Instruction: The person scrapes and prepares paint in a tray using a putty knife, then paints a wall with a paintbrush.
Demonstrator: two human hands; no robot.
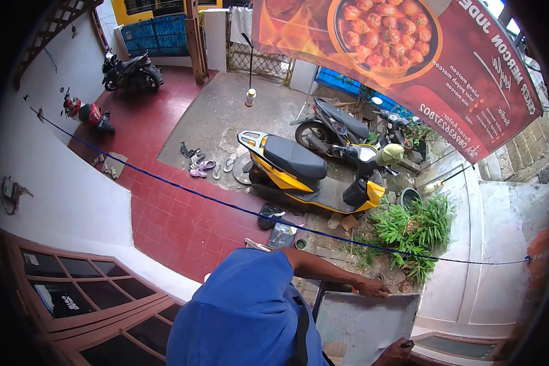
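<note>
A blue-sleeved shoulder and back (238, 311) fill the lower middle, with a dark strap across them. From the sleeve my left arm stretches right. My left hand (374, 287) is closed at the top edge of a flat grey-white panel (366, 320), its fingers at the rim. Near the panel's lower right side, my right hand (394, 354) is closed around a small dark thing I cannot make out. The panel's lower part and most of my right arm are cut off by the frame or hidden.
A blue rope (183, 185) spans the yard. Beyond it stand a yellow scooter (311, 171), a dark motorbike (335, 122) and plants (412, 232). A red banner (402, 61) hangs upper right. Windows (79, 274) line the lower left. A black bag (269, 216) lies on the red tiles.
</note>
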